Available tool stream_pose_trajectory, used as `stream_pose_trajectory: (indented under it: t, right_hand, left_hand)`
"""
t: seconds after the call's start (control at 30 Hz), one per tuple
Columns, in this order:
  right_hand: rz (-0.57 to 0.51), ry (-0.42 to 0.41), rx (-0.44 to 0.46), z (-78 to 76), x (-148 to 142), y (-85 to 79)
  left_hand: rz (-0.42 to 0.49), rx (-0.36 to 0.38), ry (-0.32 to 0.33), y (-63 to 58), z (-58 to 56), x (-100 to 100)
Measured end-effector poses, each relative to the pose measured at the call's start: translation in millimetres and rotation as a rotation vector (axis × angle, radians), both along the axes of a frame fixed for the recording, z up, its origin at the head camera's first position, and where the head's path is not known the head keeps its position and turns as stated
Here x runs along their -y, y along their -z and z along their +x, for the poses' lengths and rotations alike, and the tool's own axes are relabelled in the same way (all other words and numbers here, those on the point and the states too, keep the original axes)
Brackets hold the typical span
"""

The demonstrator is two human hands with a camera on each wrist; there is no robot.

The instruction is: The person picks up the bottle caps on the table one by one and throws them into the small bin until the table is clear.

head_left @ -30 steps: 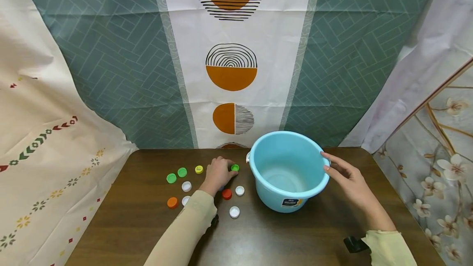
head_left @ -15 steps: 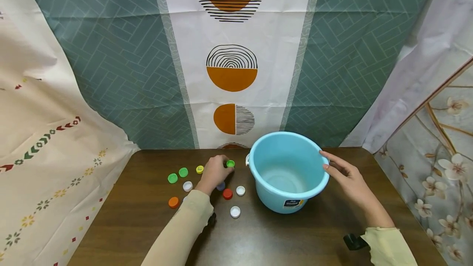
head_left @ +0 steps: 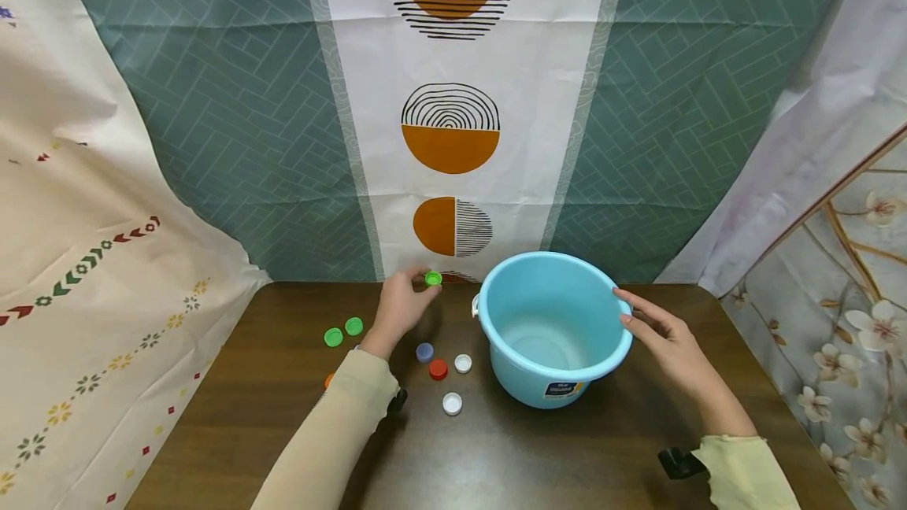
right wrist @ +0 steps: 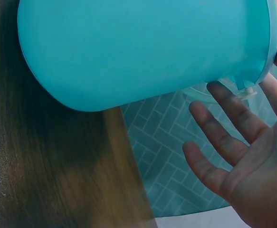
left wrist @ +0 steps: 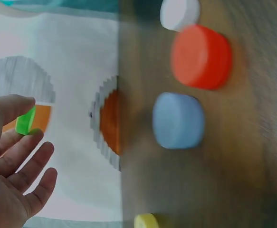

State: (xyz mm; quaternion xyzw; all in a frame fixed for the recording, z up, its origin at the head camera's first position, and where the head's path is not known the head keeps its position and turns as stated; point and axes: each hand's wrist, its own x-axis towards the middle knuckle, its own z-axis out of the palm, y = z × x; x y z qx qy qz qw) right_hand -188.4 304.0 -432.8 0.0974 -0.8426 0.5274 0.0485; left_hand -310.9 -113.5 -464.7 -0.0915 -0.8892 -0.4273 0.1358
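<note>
My left hand (head_left: 399, 309) pinches a light green bottle cap (head_left: 434, 279) between thumb and fingertips, raised near the back edge of the table. In the left wrist view its other fingers spread loosely below the cap. A light blue bucket (head_left: 520, 376) stands upright at the right of centre. On its right rim, the thumb and index finger of my right hand (head_left: 666, 345) hold the edge. The right wrist view shows the remaining fingers extended beside the bucket wall (right wrist: 143, 52).
A blue cap (head_left: 424, 352), a red cap (head_left: 438, 369) and white caps (head_left: 452, 404) lie left of the bucket. Two green caps (head_left: 353, 327) sit farther left; an orange cap (head_left: 329, 381) is mostly behind the left arm. A yellow cap (left wrist: 146, 221) shows in the left wrist view.
My left hand has picked up the light green cap and moved it up and slightly left, away from the other caps. The right hand stays at the bucket rim.
</note>
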Motion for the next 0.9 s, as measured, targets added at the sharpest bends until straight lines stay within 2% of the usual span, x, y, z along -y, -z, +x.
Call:
stream_pose_trajectory:
  t: [0.17, 0.43, 0.63, 0.9]
  right_hand:
    - [-0.01, -0.023, -0.007, 0.1, -0.3, -1.7]
    - [0.023, 0.021, 0.022, 0.0, -0.4, -0.6]
    - [0.038, 0.027, 0.02, 1.5, -1.3, 0.4]
    - [0.005, 0.015, 0.011, 4.6, 0.7, -0.2]
  left_hand:
    - [0.108, -0.039, 0.034, -17.7, 2.1, -5.6]
    - [0.149, -0.109, 0.078, -47.5, 8.9, -20.6]
    - [0.194, -0.099, 0.131, -69.8, 20.6, -35.9]
    - [0.212, -0.101, 0.216, -88.6, 29.8, -59.7]
